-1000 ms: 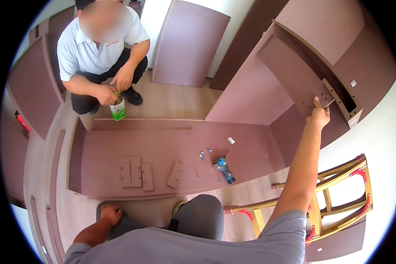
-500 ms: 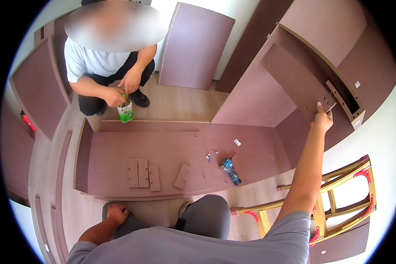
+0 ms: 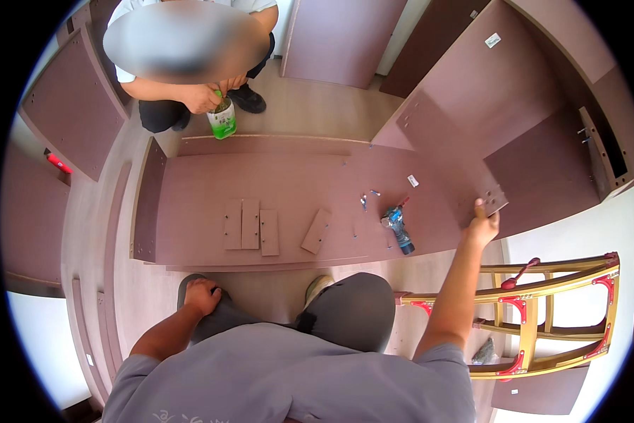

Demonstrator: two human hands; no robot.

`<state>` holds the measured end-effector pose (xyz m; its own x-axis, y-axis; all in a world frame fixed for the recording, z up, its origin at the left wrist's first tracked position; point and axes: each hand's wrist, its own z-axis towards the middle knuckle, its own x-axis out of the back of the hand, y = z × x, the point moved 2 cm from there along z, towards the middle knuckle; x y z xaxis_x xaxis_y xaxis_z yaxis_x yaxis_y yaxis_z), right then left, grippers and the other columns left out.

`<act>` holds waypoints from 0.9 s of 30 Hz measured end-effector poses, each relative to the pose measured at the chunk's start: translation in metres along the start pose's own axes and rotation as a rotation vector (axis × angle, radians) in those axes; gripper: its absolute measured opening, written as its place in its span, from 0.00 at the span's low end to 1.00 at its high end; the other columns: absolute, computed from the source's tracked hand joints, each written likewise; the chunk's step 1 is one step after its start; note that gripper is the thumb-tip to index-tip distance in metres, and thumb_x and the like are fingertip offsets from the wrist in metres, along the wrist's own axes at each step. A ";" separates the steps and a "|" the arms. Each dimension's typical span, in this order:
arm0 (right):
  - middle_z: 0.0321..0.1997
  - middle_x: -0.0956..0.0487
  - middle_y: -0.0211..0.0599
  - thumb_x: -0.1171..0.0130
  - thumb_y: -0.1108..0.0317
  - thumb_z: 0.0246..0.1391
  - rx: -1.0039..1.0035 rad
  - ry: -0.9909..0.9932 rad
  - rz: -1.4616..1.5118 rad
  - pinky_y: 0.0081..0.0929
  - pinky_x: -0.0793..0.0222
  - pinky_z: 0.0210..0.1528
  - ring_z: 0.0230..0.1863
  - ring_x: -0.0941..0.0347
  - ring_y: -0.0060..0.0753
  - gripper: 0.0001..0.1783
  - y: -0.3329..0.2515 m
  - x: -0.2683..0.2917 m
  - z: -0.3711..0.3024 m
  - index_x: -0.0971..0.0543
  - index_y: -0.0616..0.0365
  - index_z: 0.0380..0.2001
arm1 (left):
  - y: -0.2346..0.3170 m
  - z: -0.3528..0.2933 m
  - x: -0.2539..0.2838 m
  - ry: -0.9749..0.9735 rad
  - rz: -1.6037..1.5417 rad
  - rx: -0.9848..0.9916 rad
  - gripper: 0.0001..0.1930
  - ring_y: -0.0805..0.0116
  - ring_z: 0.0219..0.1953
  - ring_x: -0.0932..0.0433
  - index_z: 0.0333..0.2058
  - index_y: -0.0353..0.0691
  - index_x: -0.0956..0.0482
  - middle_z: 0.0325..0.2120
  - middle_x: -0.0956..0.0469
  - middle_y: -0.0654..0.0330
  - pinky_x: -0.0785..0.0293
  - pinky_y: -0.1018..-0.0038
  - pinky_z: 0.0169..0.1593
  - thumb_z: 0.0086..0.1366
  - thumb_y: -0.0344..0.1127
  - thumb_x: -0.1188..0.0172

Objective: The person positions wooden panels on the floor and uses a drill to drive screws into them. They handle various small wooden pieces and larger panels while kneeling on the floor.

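My right hand (image 3: 483, 227) grips the near end of a long brown board (image 3: 447, 151) with drilled holes; the thumb lies over its face. The board slants away above the right part of the big brown cabinet carcass (image 3: 260, 176) on the floor. My left hand (image 3: 202, 296) rests on my left knee, fingers lying on the trouser cloth and holding nothing. Inside the carcass lie a blue-black cordless drill (image 3: 398, 229), some small metal fittings (image 3: 364, 201) and several short brown wooden pieces, one of them a tilted block (image 3: 317, 231).
Across the carcass a person (image 3: 190, 77) crouches, hands on a green-labelled bottle (image 3: 222, 118). A yellow ladder (image 3: 532, 338) lies at the right. Tall brown panels (image 3: 341, 42) lean at the back, another panel (image 3: 77, 106) at the left. An upright slotted frame piece (image 3: 604, 151) stands at the right.
My right hand has drawn the board's end away from the slotted frame piece, down and toward me. The view has shifted. The crouching person has leaned forward, still holding the bottle.
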<state>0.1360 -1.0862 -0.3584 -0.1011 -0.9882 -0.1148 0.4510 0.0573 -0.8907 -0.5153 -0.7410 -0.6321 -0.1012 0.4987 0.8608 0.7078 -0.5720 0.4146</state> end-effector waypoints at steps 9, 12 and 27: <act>0.46 0.15 0.37 0.28 0.78 0.56 -0.340 -0.038 -0.031 0.30 0.24 0.50 0.44 0.20 0.30 0.17 0.113 -0.024 -0.110 0.18 0.68 0.48 | 0.004 -0.004 0.006 -0.004 -0.017 -0.014 0.13 0.53 0.55 0.21 0.39 0.47 0.11 0.42 0.13 0.56 0.34 0.54 0.64 0.64 0.45 0.40; 0.45 0.15 0.37 0.28 0.77 0.56 -0.338 -0.028 0.005 0.29 0.23 0.48 0.43 0.20 0.30 0.17 0.138 -0.035 -0.124 0.18 0.69 0.48 | 0.005 -0.002 0.008 0.000 -0.015 -0.024 0.13 0.53 0.55 0.21 0.39 0.48 0.11 0.42 0.13 0.56 0.33 0.54 0.64 0.64 0.45 0.40; 0.49 0.16 0.37 0.29 0.79 0.57 -0.365 -0.052 -0.053 0.30 0.23 0.52 0.46 0.20 0.31 0.20 0.175 -0.058 -0.157 0.19 0.68 0.53 | 0.004 0.002 0.013 -0.007 -0.047 -0.043 0.12 0.51 0.53 0.20 0.38 0.46 0.11 0.41 0.13 0.55 0.32 0.54 0.62 0.63 0.43 0.40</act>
<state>0.0819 -0.9963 -0.5770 -0.0665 -0.9965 -0.0506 0.0995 0.0438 -0.9941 -0.5121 -0.7356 -0.6202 -0.1289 0.5303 0.8379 0.6717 -0.5750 0.4672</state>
